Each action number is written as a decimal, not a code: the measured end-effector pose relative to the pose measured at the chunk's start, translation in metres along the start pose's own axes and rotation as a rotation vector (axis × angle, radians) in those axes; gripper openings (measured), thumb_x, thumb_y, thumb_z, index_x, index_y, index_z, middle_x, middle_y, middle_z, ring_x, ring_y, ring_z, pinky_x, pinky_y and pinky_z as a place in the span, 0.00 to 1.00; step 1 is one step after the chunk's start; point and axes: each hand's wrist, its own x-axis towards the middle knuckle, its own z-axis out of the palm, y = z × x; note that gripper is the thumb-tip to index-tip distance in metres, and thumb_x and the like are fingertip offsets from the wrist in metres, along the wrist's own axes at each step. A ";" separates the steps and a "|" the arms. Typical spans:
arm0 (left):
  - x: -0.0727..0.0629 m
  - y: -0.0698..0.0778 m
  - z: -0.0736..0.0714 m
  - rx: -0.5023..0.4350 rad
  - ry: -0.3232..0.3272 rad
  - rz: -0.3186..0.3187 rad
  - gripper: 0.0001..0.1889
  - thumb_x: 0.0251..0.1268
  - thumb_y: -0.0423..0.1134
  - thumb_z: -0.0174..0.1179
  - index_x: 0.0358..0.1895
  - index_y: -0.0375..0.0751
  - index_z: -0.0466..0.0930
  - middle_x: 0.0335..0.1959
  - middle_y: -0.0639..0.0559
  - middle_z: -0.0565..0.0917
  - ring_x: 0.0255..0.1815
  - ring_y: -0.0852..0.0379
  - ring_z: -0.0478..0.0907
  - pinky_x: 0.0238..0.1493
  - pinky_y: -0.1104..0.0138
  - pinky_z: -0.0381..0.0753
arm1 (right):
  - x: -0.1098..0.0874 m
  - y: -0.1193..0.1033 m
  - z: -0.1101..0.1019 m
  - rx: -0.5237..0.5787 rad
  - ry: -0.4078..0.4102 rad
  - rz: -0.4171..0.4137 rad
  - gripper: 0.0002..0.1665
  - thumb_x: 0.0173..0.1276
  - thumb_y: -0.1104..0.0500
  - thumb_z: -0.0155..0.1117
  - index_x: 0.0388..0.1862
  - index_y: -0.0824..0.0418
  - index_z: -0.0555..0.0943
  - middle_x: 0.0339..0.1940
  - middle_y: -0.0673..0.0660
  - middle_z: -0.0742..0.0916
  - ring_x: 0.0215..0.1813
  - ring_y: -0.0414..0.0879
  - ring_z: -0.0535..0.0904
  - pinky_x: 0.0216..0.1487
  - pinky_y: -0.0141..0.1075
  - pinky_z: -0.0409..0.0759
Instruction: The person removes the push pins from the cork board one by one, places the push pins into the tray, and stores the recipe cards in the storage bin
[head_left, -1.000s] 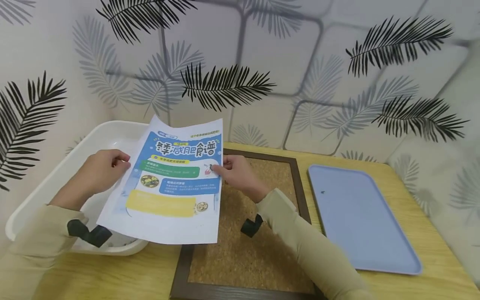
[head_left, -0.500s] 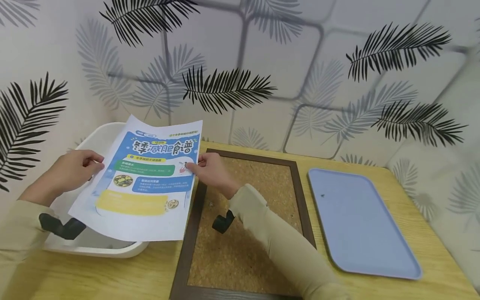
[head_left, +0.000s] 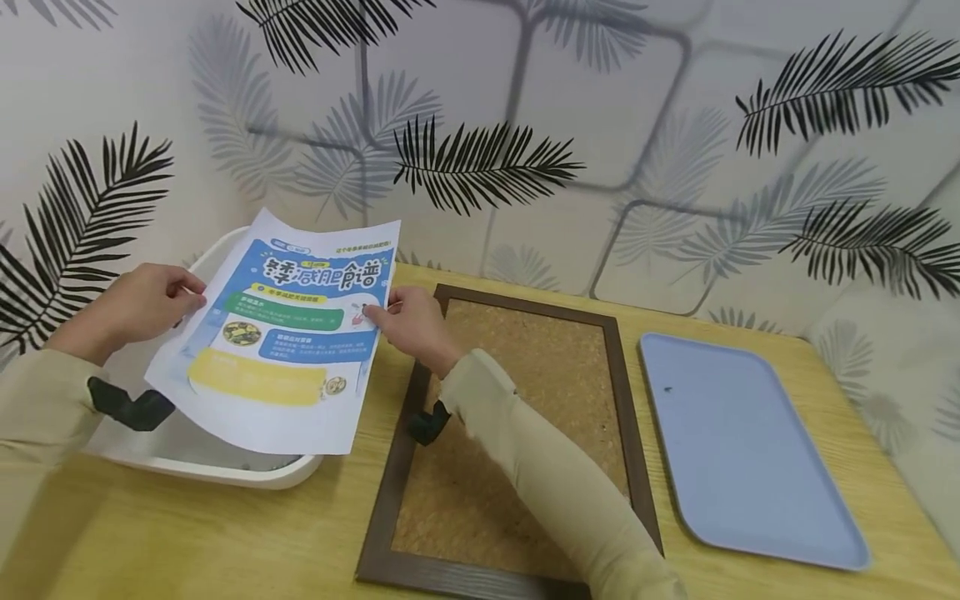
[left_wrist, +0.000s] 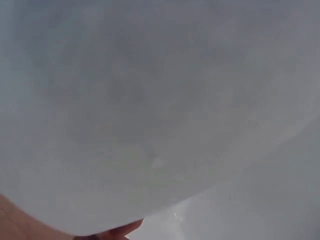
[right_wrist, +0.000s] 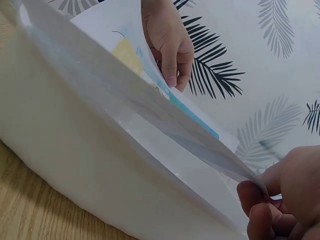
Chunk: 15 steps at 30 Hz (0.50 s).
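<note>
A printed paper sheet [head_left: 300, 333], white with blue, green and yellow blocks, is held up over the white plastic bin [head_left: 288, 477]. My left hand [head_left: 153, 302] pinches its left edge between thumb and fingers. At the opposite edge, my right hand [head_left: 416, 323] pinches the sheet; the right wrist view shows the thumb and curled fingers [right_wrist: 252, 192] on the paper's edge. Seen from behind in the left wrist view, the sheet [left_wrist: 140, 110] covers most of the picture and hides nearly all of the left hand.
A brown-framed cork board [head_left: 517, 417] lies on the wooden table [head_left: 247, 542] right of the bin, partly under my right forearm. Farther right lies a light blue tray [head_left: 750, 450] with a small dark spot on it. A leaf-patterned wall covering [head_left: 555, 100] stands behind.
Both hands have carried the sheet to the left, from partly over the cork board to over the bin. The grip on both edges stays the same. The head view has shifted slightly.
</note>
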 end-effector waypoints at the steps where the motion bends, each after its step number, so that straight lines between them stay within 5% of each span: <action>1: 0.001 -0.001 -0.001 0.003 0.001 -0.005 0.21 0.73 0.34 0.47 0.59 0.18 0.65 0.43 0.27 0.74 0.38 0.40 0.74 0.32 0.65 0.75 | 0.001 0.000 0.002 -0.002 0.002 0.000 0.15 0.70 0.54 0.62 0.44 0.65 0.82 0.31 0.55 0.86 0.25 0.42 0.74 0.24 0.31 0.66; 15: 0.010 -0.026 -0.012 0.032 0.018 -0.044 0.20 0.73 0.35 0.45 0.58 0.21 0.66 0.44 0.28 0.71 0.40 0.39 0.71 0.32 0.63 0.72 | 0.011 -0.014 0.031 -0.026 0.027 0.034 0.14 0.69 0.53 0.63 0.42 0.63 0.80 0.29 0.53 0.82 0.29 0.41 0.77 0.27 0.27 0.74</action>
